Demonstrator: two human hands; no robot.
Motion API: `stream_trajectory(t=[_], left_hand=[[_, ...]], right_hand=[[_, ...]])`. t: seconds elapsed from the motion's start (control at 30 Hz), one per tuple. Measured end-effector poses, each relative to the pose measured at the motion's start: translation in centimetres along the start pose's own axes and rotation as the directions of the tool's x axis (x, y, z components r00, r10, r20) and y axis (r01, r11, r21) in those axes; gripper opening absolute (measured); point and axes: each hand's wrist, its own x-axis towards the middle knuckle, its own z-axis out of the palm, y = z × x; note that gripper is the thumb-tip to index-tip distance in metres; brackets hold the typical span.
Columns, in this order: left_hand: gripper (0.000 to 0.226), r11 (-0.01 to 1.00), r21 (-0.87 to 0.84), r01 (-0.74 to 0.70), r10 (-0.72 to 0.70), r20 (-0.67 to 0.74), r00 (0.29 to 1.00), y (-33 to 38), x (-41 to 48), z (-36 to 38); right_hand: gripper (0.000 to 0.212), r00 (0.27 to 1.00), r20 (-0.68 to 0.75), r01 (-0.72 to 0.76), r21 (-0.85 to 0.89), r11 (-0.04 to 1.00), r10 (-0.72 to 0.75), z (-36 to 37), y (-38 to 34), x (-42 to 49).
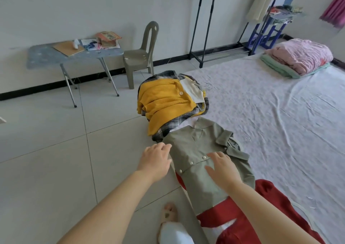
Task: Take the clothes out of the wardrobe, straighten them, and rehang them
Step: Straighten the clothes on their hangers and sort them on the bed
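Observation:
An olive-green buttoned shirt (194,150) lies flat at the bed's left edge, on top of a red garment (265,206). My right hand (222,170) rests on the shirt's front with fingers spread, just below its buttons. My left hand (155,159) touches the shirt's left edge, fingers relaxed. Behind the shirt sits a heap of clothes: a mustard-yellow knit (160,101) over a plaid garment (164,131), with a cream piece and wire hanger hooks (208,85). Another hanger hook (247,137) lies on the sheet beside the shirt's collar.
The white bed sheet (280,103) stretches right, with folded pink and green bedding (298,56) at its far end. A black clothes rack (220,28) stands behind. A grey plastic chair (140,55) and small folding table (74,56) stand by the wall. My slippered foot (169,213) is on the tiled floor.

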Motion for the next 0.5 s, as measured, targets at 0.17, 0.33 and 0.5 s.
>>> stream_trajectory(t=[0.17, 0.33, 0.5], left_hand=[[0.052, 0.999, 0.048, 0.017, -0.018, 0.016, 1.000, -5.6, 7.8, -2.6], [0.052, 0.997, 0.067, 0.038, -0.041, 0.040, 0.998, -10.2, 14.9, -5.8], [0.053, 0.998, 0.065, 0.005, -0.010, 0.077, 0.997, -14.1, 21.6, -8.0]], right_hand=[[0.047, 0.999, 0.025, -0.021, 0.040, 0.999, 0.020, 0.2, -3.1, 9.5], [0.044, 0.999, 0.043, -0.020, 0.042, 0.999, 0.018, -1.0, -6.1, 17.5], [0.043, 0.997, 0.033, -0.070, 0.070, 0.995, 0.068, -2.4, -8.3, 24.4]])
